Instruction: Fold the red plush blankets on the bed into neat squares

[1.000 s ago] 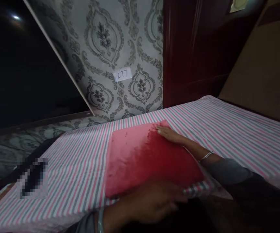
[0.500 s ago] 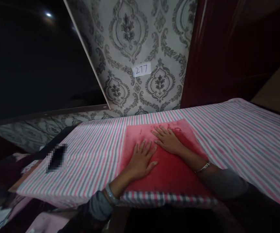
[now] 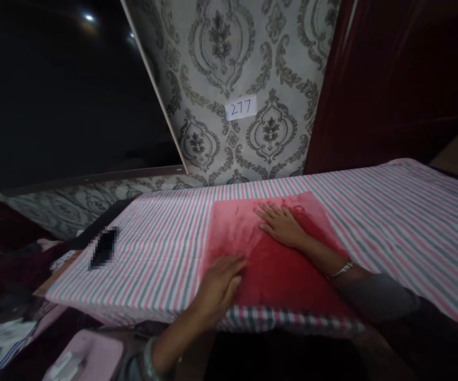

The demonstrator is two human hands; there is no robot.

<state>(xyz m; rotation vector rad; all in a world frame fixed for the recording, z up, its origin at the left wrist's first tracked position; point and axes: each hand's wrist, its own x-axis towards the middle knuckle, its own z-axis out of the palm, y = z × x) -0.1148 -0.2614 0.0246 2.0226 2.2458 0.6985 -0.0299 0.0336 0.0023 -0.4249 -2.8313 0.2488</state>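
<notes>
A red rectangular cloth [image 3: 276,275] lies flat over a striped sheet, paler pink along its far and left parts and deeper red nearer me. My right hand [image 3: 282,226] rests palm down on its far right part, fingers spread. Over the cloth's near left part is my left hand [image 3: 219,283], slightly blurred, its fingers stretched out and the thumb apart. Nothing shows in either hand. Whether the left palm touches the cloth I cannot tell.
The pink, grey and white striped sheet [image 3: 165,238] covers the table. A pixelated dark patch [image 3: 104,248] sits at its left. A large dark screen [image 3: 66,95] stands at the back left. A paper marked 277 [image 3: 240,107] is on the wall. A pink stool-like object [image 3: 98,349] is below left.
My left hand has drawn back toward me across the cloth, its fingers closer together. My right hand stays at the same place on the cloth. The view has shifted slightly.
</notes>
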